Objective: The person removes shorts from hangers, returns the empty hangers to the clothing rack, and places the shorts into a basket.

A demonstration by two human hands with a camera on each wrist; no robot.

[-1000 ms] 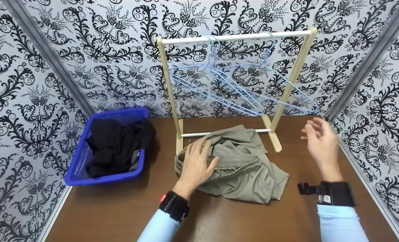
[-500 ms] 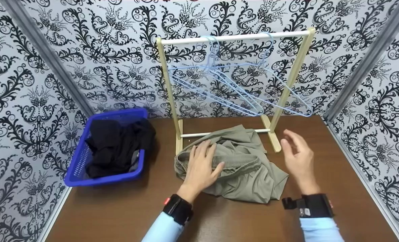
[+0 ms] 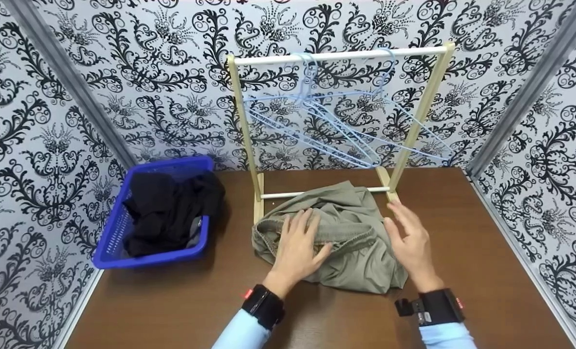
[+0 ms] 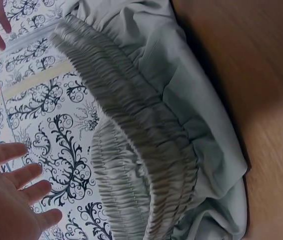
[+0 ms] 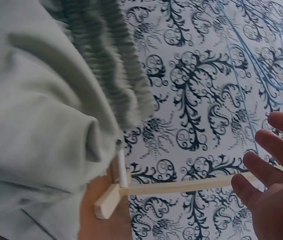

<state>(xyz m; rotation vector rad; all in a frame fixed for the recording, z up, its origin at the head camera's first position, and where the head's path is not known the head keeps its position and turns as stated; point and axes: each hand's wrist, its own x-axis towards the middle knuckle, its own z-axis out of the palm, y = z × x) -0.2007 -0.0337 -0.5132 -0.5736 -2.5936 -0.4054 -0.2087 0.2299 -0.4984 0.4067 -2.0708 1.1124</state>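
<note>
Olive-grey shorts (image 3: 346, 271) with a gathered elastic waistband (image 4: 146, 130) lie crumpled on the brown table, the waist opening facing the person. My left hand (image 3: 297, 252) is over the left part of the waistband, fingers spread and nothing gripped. In the left wrist view, its loosely extended fingers (image 4: 21, 175) show apart from the cloth. At the right side of the shorts is my right hand (image 3: 414, 247), its fingers extended and overlapping the cloth's edge in the head view. The right wrist view shows those fingers (image 5: 266, 170) with nothing between them.
Behind the shorts stands a small wooden garment rack (image 3: 242, 131) with a white top rod (image 3: 346, 55). Several light blue hangers (image 3: 317, 131) hang from it. A blue plastic basket (image 3: 147, 261) with black clothes (image 3: 167, 213) in it is at the left.
My right hand has come down and left from beside the rack to the right side of the shorts. The left hand has slid slightly right over the waistband. The rightmost hanger has swung a little.
</note>
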